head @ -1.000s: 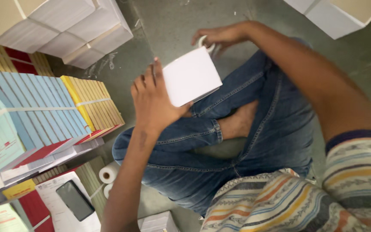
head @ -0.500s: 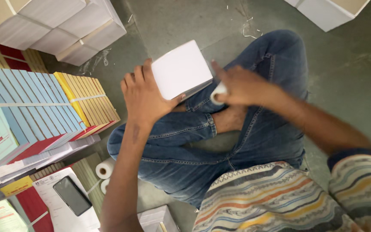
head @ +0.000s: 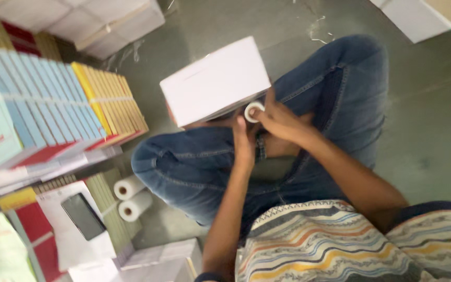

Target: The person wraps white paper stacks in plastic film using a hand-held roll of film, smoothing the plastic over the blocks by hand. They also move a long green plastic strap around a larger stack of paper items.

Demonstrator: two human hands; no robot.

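My right hand [head: 280,122] pinches a small roll of clear tape [head: 253,110], fingers curled shut around its rim, pressing it against the lower right corner of the white box [head: 216,79]. I judge the roll is held there so the strip can start at the box's edge. My left hand [head: 244,143] reaches up beneath the same corner, thumb raised and fingers mostly hidden under the box; I cannot tell how firmly they close, but they seem to prop the box from below so it stays tilted toward me.

The box itself rests over my left knee [head: 183,162], its broad white face turned up, lifted off the floor [head: 434,130] rather than set down, probably because my lap gives both hands reach to its edges. I sit cross-legged in blue jeans, a striped shirt [head: 340,245] at the bottom edge of the view.

Outward, to my left, bundled stacks of blue and yellow booklets [head: 68,112] lie on the floor, tied with string and fanned along their spines. Just below them two white paper rolls [head: 131,197] lie side by side near my knee, within easy reach. A dark phone [head: 83,215] lies flat on a white packet in the lower left corner. More white cartons [head: 95,23] are stacked at the upper left, and another carton [head: 429,15] sits at the upper right corner.
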